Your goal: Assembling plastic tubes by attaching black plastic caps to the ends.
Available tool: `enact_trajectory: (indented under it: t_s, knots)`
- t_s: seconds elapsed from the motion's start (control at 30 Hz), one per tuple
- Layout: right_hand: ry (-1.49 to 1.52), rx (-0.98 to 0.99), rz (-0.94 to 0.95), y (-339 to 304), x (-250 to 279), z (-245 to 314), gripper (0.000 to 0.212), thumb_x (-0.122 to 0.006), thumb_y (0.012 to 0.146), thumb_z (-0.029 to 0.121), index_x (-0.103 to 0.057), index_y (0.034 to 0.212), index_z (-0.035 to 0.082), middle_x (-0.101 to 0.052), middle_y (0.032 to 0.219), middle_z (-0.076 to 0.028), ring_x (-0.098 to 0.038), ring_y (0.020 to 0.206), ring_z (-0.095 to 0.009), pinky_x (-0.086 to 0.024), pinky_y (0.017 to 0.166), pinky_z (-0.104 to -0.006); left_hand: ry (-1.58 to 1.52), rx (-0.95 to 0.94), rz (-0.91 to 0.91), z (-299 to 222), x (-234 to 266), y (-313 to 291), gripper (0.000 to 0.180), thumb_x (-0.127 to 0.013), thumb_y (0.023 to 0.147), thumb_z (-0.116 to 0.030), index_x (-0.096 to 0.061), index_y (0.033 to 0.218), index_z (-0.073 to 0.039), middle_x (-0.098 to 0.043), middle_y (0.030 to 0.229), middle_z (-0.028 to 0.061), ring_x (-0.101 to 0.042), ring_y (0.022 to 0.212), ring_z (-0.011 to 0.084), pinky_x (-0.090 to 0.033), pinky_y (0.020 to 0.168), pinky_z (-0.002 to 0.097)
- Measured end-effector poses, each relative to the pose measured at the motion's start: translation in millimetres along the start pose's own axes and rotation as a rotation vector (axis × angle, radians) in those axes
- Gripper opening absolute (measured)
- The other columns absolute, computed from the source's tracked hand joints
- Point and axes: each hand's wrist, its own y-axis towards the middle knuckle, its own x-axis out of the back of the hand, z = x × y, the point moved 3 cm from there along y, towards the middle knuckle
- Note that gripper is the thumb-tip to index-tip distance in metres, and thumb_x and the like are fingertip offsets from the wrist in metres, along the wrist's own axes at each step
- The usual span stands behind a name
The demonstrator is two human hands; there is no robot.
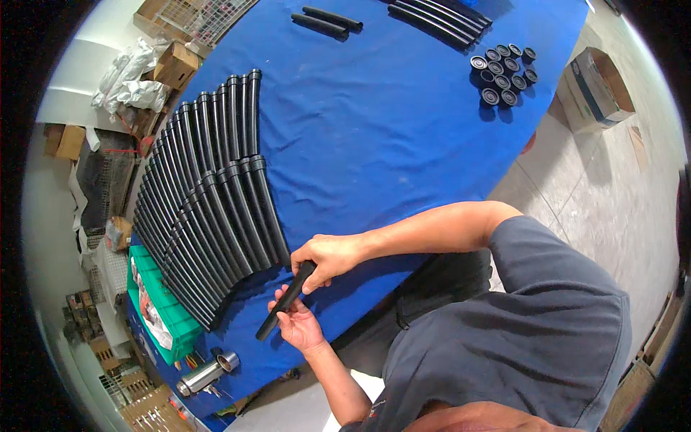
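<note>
A short black tube (pixel 289 297) slants between my hands above the blue cloth near the table edge. My right hand (pixel 330 258) grips its upper end from above, with the thumb along the side. Lower down, my left hand (pixel 301 327) is palm up, its fingers curled around the tube's middle; the lower end sticks out beyond them. Just past my right hand lie black tubes with collared ends (pixel 245 209), set side by side in two overlapping fanned rows.
Round black caps (pixel 497 74) stand clustered at the far right of the blue cloth (pixel 374 137). Loose black tubes (pixel 320 27) lie at the far edge. A green crate (pixel 180 335) and a steel cup (pixel 228 360) are at the left. A cardboard box (pixel 594 90) sits on the floor.
</note>
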Motion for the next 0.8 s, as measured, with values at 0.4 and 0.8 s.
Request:
enact_trajectory:
  t_s: [0.4, 0.8]
  knots:
    - [0.037, 0.062, 0.009, 5, -6, -6, 0.032, -0.07, 0.087, 0.022, -0.061, 0.103, -0.004, -0.069, 0.072, -0.011, -0.069, 0.063, -0.018, -0.055, 0.057, -0.0331, 0.097, -0.02, -0.063, -1, -2, 0, 0.032, -0.065, 0.092, -0.006, -0.058, 0.122, -0.003, -0.057, 0.134, 0.0211, -0.049, 0.131, 0.0355, -0.041, 0.114, 0.0457]
    - [-0.105, -0.052, 0.047, -2, 4, 3, 0.034, -0.073, 0.086, 0.022, -0.059, 0.11, 0.002, -0.066, 0.077, -0.013, -0.068, 0.075, -0.026, -0.051, 0.065, -0.0416, 0.031, 0.02, -0.069, 6, -2, 1, 0.031, -0.065, 0.09, -0.003, -0.058, 0.12, -0.004, -0.057, 0.133, 0.0217, -0.047, 0.133, 0.0378, -0.041, 0.113, 0.0507]
